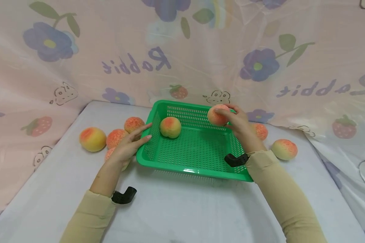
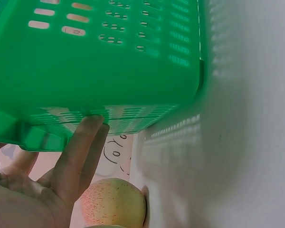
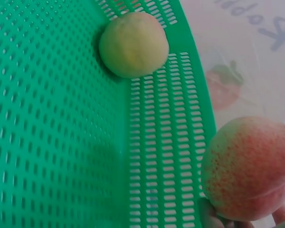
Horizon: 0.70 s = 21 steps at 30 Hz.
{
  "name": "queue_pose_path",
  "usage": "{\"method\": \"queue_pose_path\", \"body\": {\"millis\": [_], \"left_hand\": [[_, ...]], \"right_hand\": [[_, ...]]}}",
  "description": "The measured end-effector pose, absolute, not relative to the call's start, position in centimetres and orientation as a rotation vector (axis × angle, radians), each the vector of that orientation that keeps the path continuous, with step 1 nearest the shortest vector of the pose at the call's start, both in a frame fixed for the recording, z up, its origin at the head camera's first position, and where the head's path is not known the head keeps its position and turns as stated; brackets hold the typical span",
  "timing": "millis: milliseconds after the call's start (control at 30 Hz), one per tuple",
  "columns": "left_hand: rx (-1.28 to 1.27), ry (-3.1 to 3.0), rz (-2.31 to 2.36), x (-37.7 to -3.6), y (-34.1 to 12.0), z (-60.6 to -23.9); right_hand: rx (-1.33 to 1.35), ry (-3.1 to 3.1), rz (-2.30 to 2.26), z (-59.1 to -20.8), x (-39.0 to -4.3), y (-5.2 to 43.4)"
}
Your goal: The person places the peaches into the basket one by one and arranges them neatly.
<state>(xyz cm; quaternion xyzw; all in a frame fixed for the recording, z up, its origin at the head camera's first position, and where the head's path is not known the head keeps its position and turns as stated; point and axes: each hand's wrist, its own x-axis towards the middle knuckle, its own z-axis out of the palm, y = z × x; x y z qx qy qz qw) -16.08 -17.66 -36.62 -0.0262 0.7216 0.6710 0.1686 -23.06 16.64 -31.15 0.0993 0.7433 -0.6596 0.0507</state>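
A green perforated basket (image 1: 187, 170) stands on the white table, with one peach (image 1: 170, 127) lying inside near its far left corner. My right hand (image 1: 237, 119) grips a second peach (image 1: 217, 115) above the basket's far right rim; the right wrist view shows that peach (image 3: 249, 167) over the rim and the other peach (image 3: 134, 44) on the basket floor. My left hand (image 1: 130, 143) lies with straight fingers against the basket's left wall (image 2: 95, 71); its fingers (image 2: 80, 152) touch the lower edge. A peach (image 2: 114, 202) sits just under that hand.
Several loose peaches lie left of the basket, among them one (image 1: 92, 139) farthest left and one (image 1: 134, 124) by the rim. Two more lie right of it (image 1: 284, 149), (image 1: 261, 131). A flowered plastic sheet (image 1: 182, 50) walls off the back and sides.
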Motion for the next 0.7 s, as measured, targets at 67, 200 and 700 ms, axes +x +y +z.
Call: {"method": "queue_pose_path", "body": {"millis": [67,200,700], "left_hand": [[-0.076,2.051,1.911,-16.1,-17.7,-36.7],[-0.074,2.067,1.907,-16.1,-17.7,-36.7],[-0.077,2.066,1.906,-16.2,-17.7,-36.8]], "right_hand": [[0.284,2.268,-1.989,-31.4,-23.3,16.0],[0.252,2.262,-1.957,-31.9,-23.8,14.7],[0.241,2.274,-1.812,-33.9,-25.3,11.7]]}}
